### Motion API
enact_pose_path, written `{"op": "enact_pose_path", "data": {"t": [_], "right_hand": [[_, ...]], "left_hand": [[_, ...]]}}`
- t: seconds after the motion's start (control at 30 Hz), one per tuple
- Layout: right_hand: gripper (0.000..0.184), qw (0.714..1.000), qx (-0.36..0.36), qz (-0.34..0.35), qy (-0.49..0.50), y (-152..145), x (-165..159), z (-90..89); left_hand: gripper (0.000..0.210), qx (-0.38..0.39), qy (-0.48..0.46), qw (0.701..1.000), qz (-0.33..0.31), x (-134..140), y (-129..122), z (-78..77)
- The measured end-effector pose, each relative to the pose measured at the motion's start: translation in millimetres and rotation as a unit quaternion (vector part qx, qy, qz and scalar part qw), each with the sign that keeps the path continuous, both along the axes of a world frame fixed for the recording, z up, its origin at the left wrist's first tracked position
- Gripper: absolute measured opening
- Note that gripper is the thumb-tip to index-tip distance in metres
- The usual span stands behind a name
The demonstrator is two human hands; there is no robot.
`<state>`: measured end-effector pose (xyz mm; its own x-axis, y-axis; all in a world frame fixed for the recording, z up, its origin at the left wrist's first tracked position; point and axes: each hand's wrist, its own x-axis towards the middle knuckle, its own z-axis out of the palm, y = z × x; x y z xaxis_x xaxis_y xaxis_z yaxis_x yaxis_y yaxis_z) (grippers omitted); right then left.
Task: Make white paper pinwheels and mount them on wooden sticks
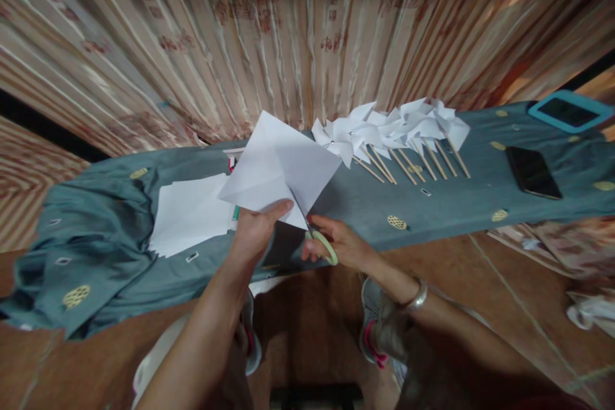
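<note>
A square sheet of white paper (288,157) is held up above the cloth-covered table, one corner toward the curtain. My left hand (259,224) grips its near left edge, thumb on top and fingers hidden underneath. In my right hand (339,240) is a pair of scissors (327,248) with pale green handles. Their blades lie across the paper, running inward from the near corner close to my left thumb. To the left, a stack of white paper sheets (189,214) rests on the cloth, partly covering other small items beside it.
Several white paper pinwheels (384,128) on wooden sticks lie in an overlapping row at the back right. Farther right are a black phone (532,172) and a blue-framed device (571,110). The blue-green cloth (96,237) is bunched at the left. A pleated curtain (288,32) hangs behind.
</note>
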<state>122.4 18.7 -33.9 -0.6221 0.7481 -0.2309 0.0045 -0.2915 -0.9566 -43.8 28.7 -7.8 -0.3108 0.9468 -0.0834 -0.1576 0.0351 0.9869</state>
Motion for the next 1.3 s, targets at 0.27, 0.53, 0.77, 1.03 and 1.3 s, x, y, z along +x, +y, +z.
{"op": "enact_pose_path", "data": {"t": [0.27, 0.53, 0.77, 1.03, 1.3], "right_hand": [[0.063, 0.997, -0.033, 0.034, -0.058, 20, 38, 9.5], [0.054, 0.933, 0.08, -0.35, 0.004, 50, 60, 11.8], [0.051, 0.965, -0.033, -0.26, -0.001, 47, 47, 8.5], [0.037, 0.939, -0.096, -0.322, 0.073, 42, 32, 11.5], [0.027, 0.907, -0.095, -0.38, 0.154, 46, 13, -2.1]], "left_hand": [[0.039, 0.044, -0.011, 0.998, 0.043, -18, 6, 0.7], [0.027, -0.064, 0.042, 0.996, -0.047, -12, -7, -6.0], [0.032, -0.096, 0.028, 0.989, -0.113, -3, -11, -14.1], [0.043, -0.052, -0.163, 0.977, -0.13, -1, -9, -1.7], [0.048, -0.05, -0.245, 0.957, -0.149, 9, -8, 6.8]]}}
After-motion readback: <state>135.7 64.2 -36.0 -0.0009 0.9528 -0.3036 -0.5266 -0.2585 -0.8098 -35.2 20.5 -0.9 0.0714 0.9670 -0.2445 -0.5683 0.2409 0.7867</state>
